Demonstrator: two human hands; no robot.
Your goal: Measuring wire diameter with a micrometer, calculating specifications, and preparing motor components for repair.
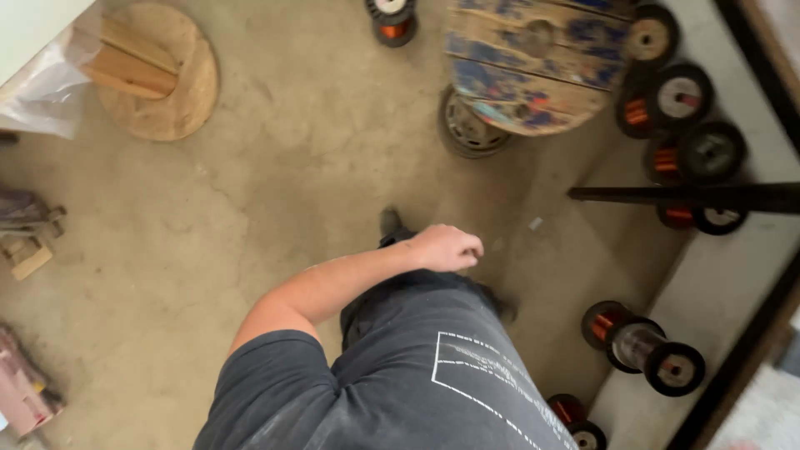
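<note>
My left hand (447,247) hangs in front of my body at mid-frame, fingers curled into a loose fist with nothing in it. The bare forearm runs back to my dark grey shirt sleeve (267,383). Below the hand are my dark trousers and a dark shoe (389,223) on the concrete floor. The nearest things are a small scrap (535,223) on the floor and a black bar (683,196) to the right. My right hand is out of sight.
A large wooden cable drum (533,67) with blue paint stands at the top. Several black spools of copper wire (679,96) line the right side, with others (642,346) lower down. A round wooden disc (158,75) lies top left, scrap wood (29,242) at the left.
</note>
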